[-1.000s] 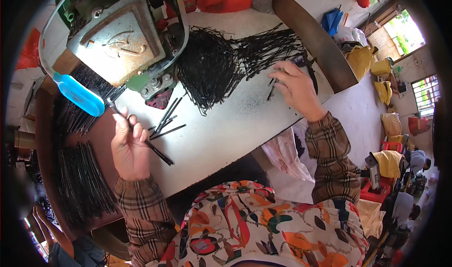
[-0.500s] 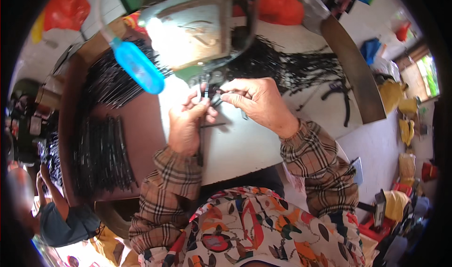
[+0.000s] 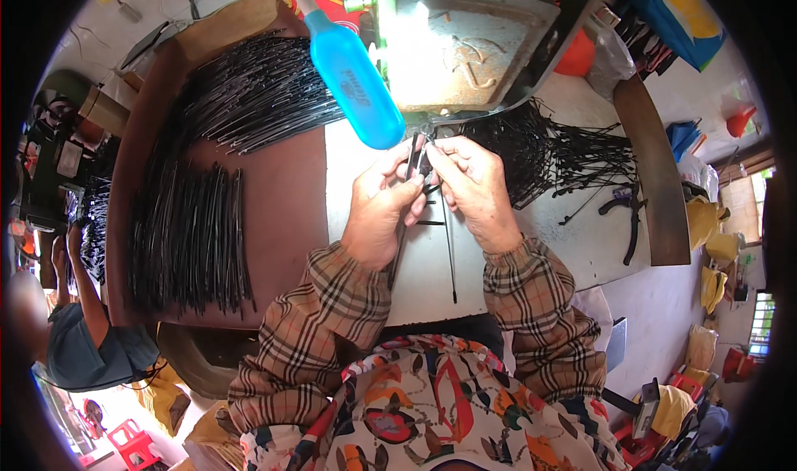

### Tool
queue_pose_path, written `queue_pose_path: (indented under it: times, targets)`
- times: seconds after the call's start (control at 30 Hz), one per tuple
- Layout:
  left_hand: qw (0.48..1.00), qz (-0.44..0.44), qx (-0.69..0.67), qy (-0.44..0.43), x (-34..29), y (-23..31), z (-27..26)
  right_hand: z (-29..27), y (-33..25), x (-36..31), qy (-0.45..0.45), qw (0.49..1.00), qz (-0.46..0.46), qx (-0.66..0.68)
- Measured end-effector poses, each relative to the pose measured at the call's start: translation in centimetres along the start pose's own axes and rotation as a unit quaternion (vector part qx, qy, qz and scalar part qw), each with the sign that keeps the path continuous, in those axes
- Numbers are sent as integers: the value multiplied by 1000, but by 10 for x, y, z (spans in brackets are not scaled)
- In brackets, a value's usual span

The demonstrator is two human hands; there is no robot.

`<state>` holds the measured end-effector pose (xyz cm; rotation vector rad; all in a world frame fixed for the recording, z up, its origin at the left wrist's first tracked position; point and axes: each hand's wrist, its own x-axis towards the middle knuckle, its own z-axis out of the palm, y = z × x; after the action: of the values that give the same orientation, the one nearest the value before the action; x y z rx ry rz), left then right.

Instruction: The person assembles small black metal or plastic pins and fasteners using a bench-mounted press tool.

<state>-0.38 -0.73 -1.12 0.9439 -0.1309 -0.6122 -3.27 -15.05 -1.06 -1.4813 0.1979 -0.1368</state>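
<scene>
Close together at the front of the machine, both my hands are closed on slender black pieces. My left hand pinches a flat black strip, whose lower length runs down beside my wrist. In my right hand, thumb and finger grip a thin black rod that hangs toward me over the white tabletop. The small parts between the fingertips are partly hidden. Short black pieces show just below the fingers.
A blue lamp head hangs in front of the machine. Black strips lie in a row and a heap at left; tangled black rods lie at right beside dark-handled pliers. A co-worker sits at far left.
My view has shifted, so the table sits differently in it. The right hand has turned more upright and come nearer the left; a thin rod now hangs below it.
</scene>
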Motion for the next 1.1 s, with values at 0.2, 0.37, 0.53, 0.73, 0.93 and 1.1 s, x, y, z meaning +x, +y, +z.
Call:
queue_pose_path:
  times: [0.2,0.37,0.53,0.73,0.93,1.1]
  targets:
    - [1000,-7,0,10,0,0,2,0,4,4,-4,1000,-17,12]
    - [1000,-5,18,18,4,2,7,-2,1,8,-6,998,-17,55]
    - [999,24,16,14,9,1,9,0,2,14,-4,996,0,93]
    - [999,21,36,26,10,0,9,0,4,16,-9,991,15,134]
    - [999,4,20,38,10,6,11,4,-4,19,4,988,28,154]
    - [999,-13,25,43,-7,8,7,5,-8,14,-9,989,23,143]
